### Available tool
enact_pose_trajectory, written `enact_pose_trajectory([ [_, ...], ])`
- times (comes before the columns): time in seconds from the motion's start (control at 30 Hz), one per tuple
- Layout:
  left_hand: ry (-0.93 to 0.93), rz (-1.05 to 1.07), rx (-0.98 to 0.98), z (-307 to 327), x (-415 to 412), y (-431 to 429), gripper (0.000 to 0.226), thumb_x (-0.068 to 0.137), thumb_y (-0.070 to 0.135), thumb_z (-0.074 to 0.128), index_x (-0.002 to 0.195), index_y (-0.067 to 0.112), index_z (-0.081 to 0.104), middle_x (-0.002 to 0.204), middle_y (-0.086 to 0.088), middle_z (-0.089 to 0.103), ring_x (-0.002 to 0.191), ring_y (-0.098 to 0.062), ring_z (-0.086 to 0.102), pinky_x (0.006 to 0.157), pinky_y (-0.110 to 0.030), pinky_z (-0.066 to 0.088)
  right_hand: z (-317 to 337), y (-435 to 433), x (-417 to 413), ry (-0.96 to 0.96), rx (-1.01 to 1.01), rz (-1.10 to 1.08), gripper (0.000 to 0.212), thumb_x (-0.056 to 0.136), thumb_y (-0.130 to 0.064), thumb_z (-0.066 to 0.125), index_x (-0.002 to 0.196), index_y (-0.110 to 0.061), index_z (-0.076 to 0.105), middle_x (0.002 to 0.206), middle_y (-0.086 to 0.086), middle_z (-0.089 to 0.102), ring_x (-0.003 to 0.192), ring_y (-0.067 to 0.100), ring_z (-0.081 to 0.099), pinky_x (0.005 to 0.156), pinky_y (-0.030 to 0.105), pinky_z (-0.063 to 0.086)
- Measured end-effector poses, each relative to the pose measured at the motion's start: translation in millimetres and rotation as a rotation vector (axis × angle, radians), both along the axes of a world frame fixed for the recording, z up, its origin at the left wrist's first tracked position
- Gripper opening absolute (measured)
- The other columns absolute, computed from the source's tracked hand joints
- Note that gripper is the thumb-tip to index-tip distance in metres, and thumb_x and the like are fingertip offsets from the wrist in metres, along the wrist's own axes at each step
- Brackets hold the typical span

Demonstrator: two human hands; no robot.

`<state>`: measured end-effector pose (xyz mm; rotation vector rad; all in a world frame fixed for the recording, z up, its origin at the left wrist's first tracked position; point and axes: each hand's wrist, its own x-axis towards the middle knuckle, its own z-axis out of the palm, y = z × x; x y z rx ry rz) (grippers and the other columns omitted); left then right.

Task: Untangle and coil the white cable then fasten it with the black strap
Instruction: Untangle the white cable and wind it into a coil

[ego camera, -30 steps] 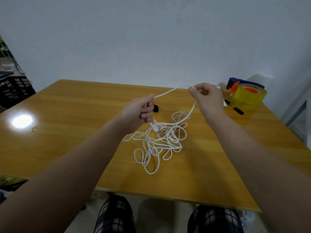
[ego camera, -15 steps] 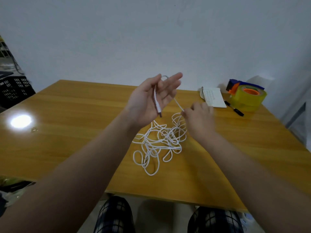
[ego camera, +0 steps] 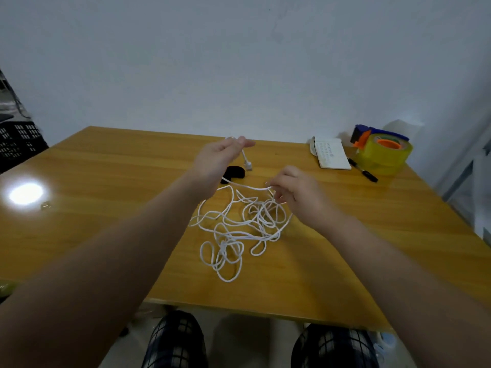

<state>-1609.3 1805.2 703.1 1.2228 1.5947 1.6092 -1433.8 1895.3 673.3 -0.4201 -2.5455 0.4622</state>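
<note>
The white cable (ego camera: 239, 229) lies in a tangled heap on the middle of the wooden table (ego camera: 106, 181). My left hand (ego camera: 215, 163) is raised above the heap's far side and grips the cable near one end, so the plug (ego camera: 248, 166) dangles below my fingers. My right hand (ego camera: 295, 192) pinches a strand just right of the heap, and a stretch of cable runs taut between both hands. The black strap (ego camera: 235, 173) rests on the table behind the heap, partly hidden by my left hand.
At the far right of the table are a small white notepad (ego camera: 332, 155), a black marker (ego camera: 364, 172) and a yellow tape roll in a blue and orange dispenser (ego camera: 382, 152). A black crate (ego camera: 18, 142) stands left of the table. My knees show below the near edge.
My left hand has dropped from its raised, palm-open pose and closed on the cable end. The right hand has moved right along the strand, drawing it out, and the strap has come into view.
</note>
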Motion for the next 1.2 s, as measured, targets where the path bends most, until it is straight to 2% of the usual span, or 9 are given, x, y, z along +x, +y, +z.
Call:
enact_pose_trajectory([
  [0.17, 0.108, -0.040, -0.059, 8.9, 29.4, 5.8, 0.032, 0.097, 0.030, 0.051, 0.090, 0.004, 0.067, 0.094, -0.024, 0.064, 0.083, -0.020, 0.063, 0.087, -0.040, 0.050, 17.8, -4.3, -3.2, 0.012, -0.027, -0.014, 0.034, 0.093, -0.001, 0.045, 0.118, -0.016, 0.063, 0.093, 0.007, 0.058, 0.059, 0.014, 0.059, 0.060, 0.032, 0.054],
  [0.27, 0.237, -0.011, -0.121, 16.5, 40.8, 10.3, 0.031, 0.101, 0.025, 0.043, 0.076, 0.012, 0.056, 0.066, -0.007, 0.060, 0.060, -0.014, 0.054, 0.064, -0.024, 0.046, 24.1, -6.6, -3.5, 0.116, -0.148, -0.081, 0.025, 0.095, -0.015, 0.049, 0.117, -0.024, 0.057, 0.084, 0.000, 0.064, 0.048, 0.003, 0.055, 0.051, 0.021, 0.047],
  [0.43, 0.470, -0.008, -0.287, 16.1, 44.1, 12.4, 0.035, 0.099, 0.026, 0.039, 0.070, 0.014, 0.054, 0.058, 0.002, 0.053, 0.046, -0.007, 0.043, 0.051, -0.025, 0.035, 29.1, -4.2, -4.9, 0.324, -0.271, -0.151, 0.005, 0.090, -0.023, 0.061, 0.090, -0.018, 0.058, 0.060, -0.004, 0.063, 0.045, 0.012, 0.059, 0.047, 0.025, 0.049],
  [0.53, 0.276, -0.110, -0.328, 16.3, 43.9, 6.3, 0.041, 0.100, 0.034, 0.036, 0.066, 0.015, 0.048, 0.049, 0.005, 0.035, 0.042, -0.010, 0.028, 0.041, -0.020, 0.022, 31.2, 3.4, -3.7, 0.372, -0.397, -0.107, 0.011, 0.085, -0.021, 0.067, 0.086, -0.011, 0.065, 0.070, 0.007, 0.066, 0.052, 0.009, 0.062, 0.050, 0.026, 0.054],
  [0.6, 0.109, -0.211, -0.352, 19.6, 43.2, 3.9, 0.052, 0.099, 0.053, 0.028, 0.060, 0.019, 0.037, 0.050, 0.007, 0.023, 0.042, -0.009, 0.017, 0.041, -0.021, 0.011, 32.6, 9.4, -2.3, 0.353, -0.529, -0.021, 0.017, 0.086, -0.020, 0.065, 0.103, -0.015, 0.065, 0.094, 0.004, 0.067, 0.083, 0.008, 0.064, 0.070, 0.029, 0.056],
  [0.7, -0.129, -0.372, -0.334, 19.9, 40.4, 3.5, 0.055, 0.095, 0.060, 0.026, 0.054, 0.023, 0.028, 0.046, 0.008, 0.018, 0.038, -0.006, 0.012, 0.039, -0.020, 0.007, 31.3, 13.4, -1.0, 0.103, -0.722, 0.110, 0.032, 0.095, -0.038, 0.044, 0.126, -0.036, 0.049, 0.128, -0.010, 0.054, 0.115, 0.000, 0.047, 0.100, 0.025, 0.039],
  [0.8, -0.364, -0.414, -0.233, 19.0, 38.4, 3.8, 0.052, 0.098, 0.049, 0.033, 0.055, 0.022, 0.024, 0.041, 0.009, 0.018, 0.032, -0.004, 0.015, 0.032, -0.014, 0.012, 28.3, 8.8, -5.4, 0.080, -0.829, 0.166, 0.043, 0.092, -0.051, 0.035, 0.118, -0.027, 0.059, 0.120, -0.009, 0.062, 0.117, 0.009, 0.052, 0.105, 0.033, 0.038],
  [0.97, -0.224, -0.111, -0.173, 9.5, 29.7, 7.9, 0.049, 0.096, 0.046, 0.046, 0.056, 0.022, 0.031, 0.045, 0.008, 0.022, 0.036, -0.009, 0.025, 0.044, -0.021, 0.031, 29.5, 1.1, -14.3, 0.351, -0.804, -0.025, 0.034, 0.100, -0.029, 0.040, 0.077, -0.013, 0.058, 0.064, 0.003, 0.059, 0.060, 0.014, 0.062, 0.066, 0.031, 0.054],
  [1.2, -0.411, -0.188, -0.142, 1.7, 27.0, 9.1, 0.036, 0.100, 0.033, 0.042, 0.078, 0.007, 0.054, 0.044, 0.008, 0.025, 0.035, -0.004, 0.022, 0.037, -0.017, 0.024, 31.2, -1.2, -22.7, 0.512, -0.971, -0.128, 0.033, 0.100, -0.027, 0.042, 0.074, -0.010, 0.053, 0.052, -0.004, 0.033, 0.039, 0.005, 0.025, 0.037, 0.020, 0.021],
])
